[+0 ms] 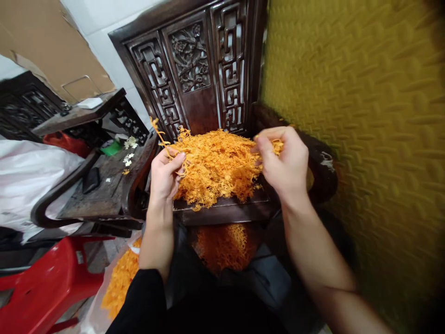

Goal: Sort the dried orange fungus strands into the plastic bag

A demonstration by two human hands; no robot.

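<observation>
A heap of orange lacy pieces (219, 162) covers the seat of a dark carved wooden chair (229, 213). At the heap's left side, my left hand (165, 174) is closed, thumb against fingers, on an orange lacy strand (160, 132) that sticks up above it and trails below. My right hand (287, 160) is at the right side of the heap, its fingers curled together around an orange lacy piece (277, 146). The fingertips of this hand are partly hidden behind the thumb.
To the left stands a second wooden chair (93, 202) with a black phone-like object (91, 180), a green roll (111, 147) and pale scraps (128, 160). Below are a red plastic stool (45, 283) and a bag of orange pieces (121, 278). A yellow textured panel (365, 116) rises at right.
</observation>
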